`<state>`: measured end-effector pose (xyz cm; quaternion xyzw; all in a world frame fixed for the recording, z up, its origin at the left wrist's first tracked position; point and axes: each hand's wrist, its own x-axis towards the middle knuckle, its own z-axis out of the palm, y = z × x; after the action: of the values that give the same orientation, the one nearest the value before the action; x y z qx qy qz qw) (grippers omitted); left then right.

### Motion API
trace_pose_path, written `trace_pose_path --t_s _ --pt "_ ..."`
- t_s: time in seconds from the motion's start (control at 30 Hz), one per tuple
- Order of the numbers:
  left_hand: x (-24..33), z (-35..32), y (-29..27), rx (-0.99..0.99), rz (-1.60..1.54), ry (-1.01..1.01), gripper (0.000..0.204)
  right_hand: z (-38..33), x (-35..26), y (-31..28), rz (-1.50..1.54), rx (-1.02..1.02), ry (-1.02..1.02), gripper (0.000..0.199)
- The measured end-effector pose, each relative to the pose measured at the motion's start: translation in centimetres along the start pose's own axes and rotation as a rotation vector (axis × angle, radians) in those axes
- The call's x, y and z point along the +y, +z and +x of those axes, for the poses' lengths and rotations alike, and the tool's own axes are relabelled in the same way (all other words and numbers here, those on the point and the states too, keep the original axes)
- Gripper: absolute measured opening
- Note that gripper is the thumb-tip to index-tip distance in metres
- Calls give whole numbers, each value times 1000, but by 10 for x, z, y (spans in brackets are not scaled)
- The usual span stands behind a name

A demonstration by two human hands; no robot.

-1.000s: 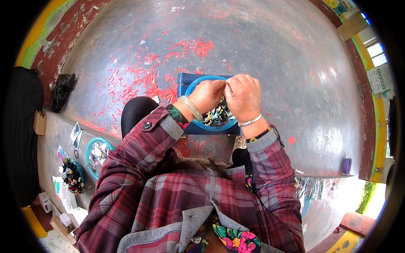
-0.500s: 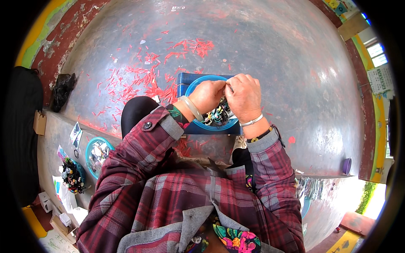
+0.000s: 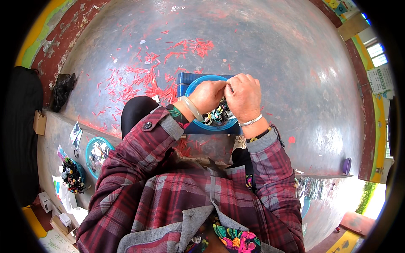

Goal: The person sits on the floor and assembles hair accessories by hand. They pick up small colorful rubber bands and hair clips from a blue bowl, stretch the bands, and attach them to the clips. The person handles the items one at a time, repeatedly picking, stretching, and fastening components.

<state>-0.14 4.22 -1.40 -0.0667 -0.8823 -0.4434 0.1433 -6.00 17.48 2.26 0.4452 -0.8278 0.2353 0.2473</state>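
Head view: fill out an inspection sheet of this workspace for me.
Surface: grey floor, stained; blue stand under blue basin.
Job's things: blue basin, holding small black, teal and white pieces.
Clutter: red strips scattered on the floor, mostly left of the basin.
Hands: left hand and right hand close together over the basin; anything held unclear.
Cables: nothing seen.
Surroundings: black plastic bag far left, purple container far right, second blue basin lower left.

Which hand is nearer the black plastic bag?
Left. The left hand is right of the black plastic bag, over the blue basin; the right hand is farther right.
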Motion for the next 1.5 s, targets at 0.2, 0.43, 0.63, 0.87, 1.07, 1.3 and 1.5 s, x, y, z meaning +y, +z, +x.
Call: trace_pose_path --t_s 0.2,0.43,0.63,0.87,1.07,1.3,1.5 --pt "5 -1 -1 77 -66 -6 20 1 9 6 185 56 100 6" --pt "0 3 0 30 -399 -198 22 0 19 4 777 -93 653 2" --pt "-2 6 -1 -3 -573 -355 24 5 21 -3 623 -22 491 3" --pt "2 3 0 26 -441 -272 22 4 8 -3 172 -12 88 8" --pt "4 0 -1 93 -89 -36 21 2 3 -1 59 3 20 6" --pt "10 -1 -4 76 -79 -42 19 2 4 -2 43 -2 28 6" --pt "5 1 0 132 -245 -88 19 4 16 1 261 8 158 6"
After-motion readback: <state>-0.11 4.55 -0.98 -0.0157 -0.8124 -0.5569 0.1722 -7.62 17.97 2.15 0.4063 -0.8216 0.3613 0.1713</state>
